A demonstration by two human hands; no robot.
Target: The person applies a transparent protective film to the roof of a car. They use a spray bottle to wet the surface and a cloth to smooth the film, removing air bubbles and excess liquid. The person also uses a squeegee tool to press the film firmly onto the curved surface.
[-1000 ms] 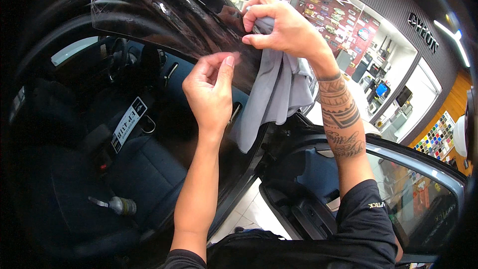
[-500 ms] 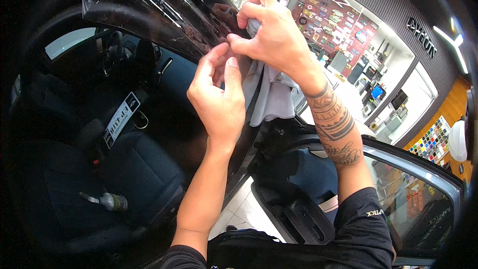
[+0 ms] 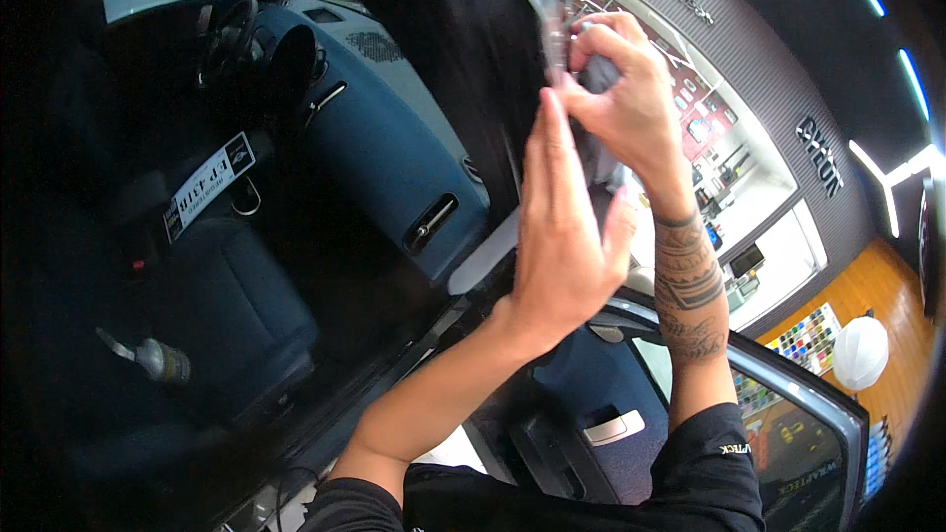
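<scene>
The glossy black pillar (image 3: pixel 463 49) of a car's door opening runs up the middle, with a shiny, clear-looking strip of film (image 3: pixel 548 10) along its edge. My right hand (image 3: pixel 636 89) is closed round a bunched grey cloth (image 3: pixel 597 75), its thumb and finger pressed at the strip's lower end. Whether it also pinches the strip cannot be made out. Just below, my left hand (image 3: pixel 564 246) lies open along the pillar, fingers stretched upward and thumb apart. Its fingertips reach the spot by my right thumb.
The open car door (image 3: pixel 788 394) stands at my right. Inside the car are a seat (image 3: pixel 256 286), a steering wheel (image 3: pixel 227 39), a blue dashboard (image 3: pixel 384 128), a white plate (image 3: pixel 209 185) and a small bottle (image 3: pixel 163 360). A round white lamp (image 3: pixel 860 352) is farther right.
Both hands have moved right in view as the view turned. My left hand has gone from curled fingers to a straight, flat hand. The wide loose film sheet now shows only as a narrow strip.
</scene>
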